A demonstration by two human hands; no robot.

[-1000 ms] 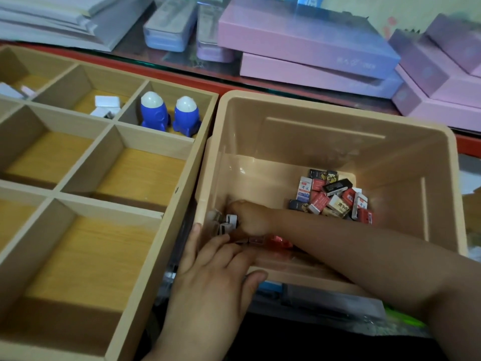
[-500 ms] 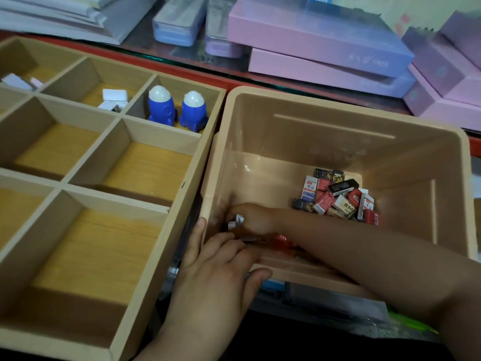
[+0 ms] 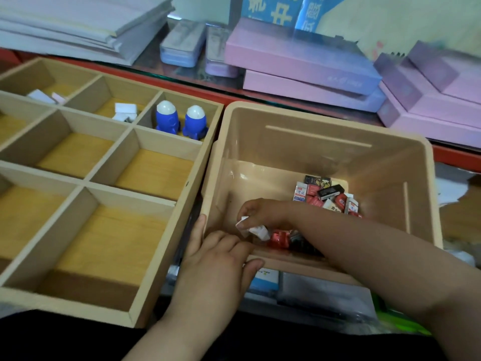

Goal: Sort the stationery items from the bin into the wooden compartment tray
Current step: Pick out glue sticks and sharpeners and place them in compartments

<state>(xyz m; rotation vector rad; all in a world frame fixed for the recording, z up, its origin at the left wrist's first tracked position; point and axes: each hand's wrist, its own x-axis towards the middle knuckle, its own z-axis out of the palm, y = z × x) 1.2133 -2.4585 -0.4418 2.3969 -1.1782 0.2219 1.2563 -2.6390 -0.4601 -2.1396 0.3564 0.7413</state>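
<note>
A beige plastic bin [image 3: 325, 121] stands to the right of the wooden compartment tray [image 3: 182, 204]. My right hand [image 3: 263, 213] reaches down into the bin's near left corner and grips small white items [image 3: 256, 229]. A pile of small red, white and black erasers [image 3: 326, 195] lies on the bin floor behind my wrist, and a red item [image 3: 279, 238] lies below my hand. My left hand [image 3: 218, 259] holds the bin's near rim at its left corner, fingers curled over the edge. Two blue rocket-shaped items [image 3: 181, 121] stand in the tray's back right compartment.
Small white pieces [image 3: 125, 112] lie in the tray's back middle compartment and more white pieces [image 3: 44, 96] in the back left one. Pink and purple boxes [image 3: 299, 63], tins [image 3: 182, 44] and stacked paper [image 3: 78, 24] line the shelf behind. Plastic packets [image 3: 312, 290] lie under the bin's front.
My right hand has lifted a little inside the bin with the white items in its fingers. The camera view has shifted downward. My left hand stays on the rim.
</note>
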